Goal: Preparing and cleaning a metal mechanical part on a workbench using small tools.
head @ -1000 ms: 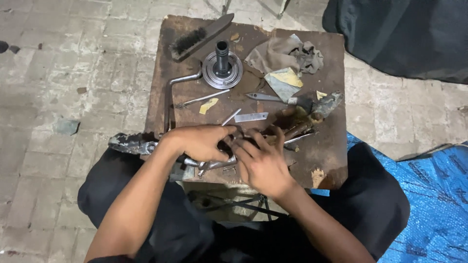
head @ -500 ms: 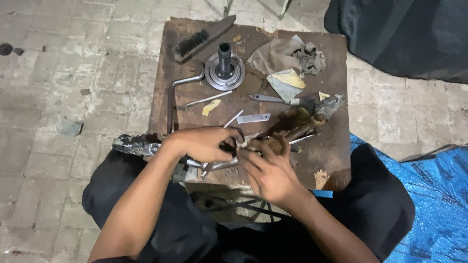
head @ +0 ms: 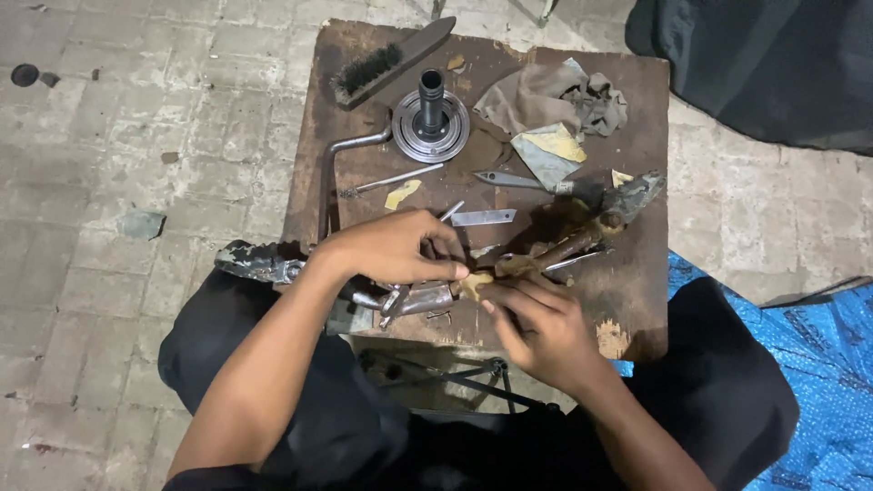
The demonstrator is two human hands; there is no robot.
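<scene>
Two hands on one job here: the left hand point(head: 396, 247) is curled down over a greasy metal shaft assembly point(head: 509, 268) at the near edge of a small wooden table point(head: 637, 309), fingers pressed together on top of it, while the right hand point(head: 536, 327) comes from below and pinches the rusty middle joint with its fingertips. The shaft lies across the table's front, its dirty left end point(head: 255, 262) sticking out past the edge and its right end near the far side. Counting the rest: one wire brush point(head: 386, 62) at the back corner, one round flanged hub point(head: 430, 123) standing upright, one bent steel bar point(head: 341, 164), one crumpled grey rag point(head: 546, 100), a few yellow paper scraps and one flat metal strip point(head: 482, 217). Not much free wood left, mostly the front right corner. Paved stone floor point(head: 136, 136) all around, a blue tarp point(head: 818, 364) to the right.
</scene>
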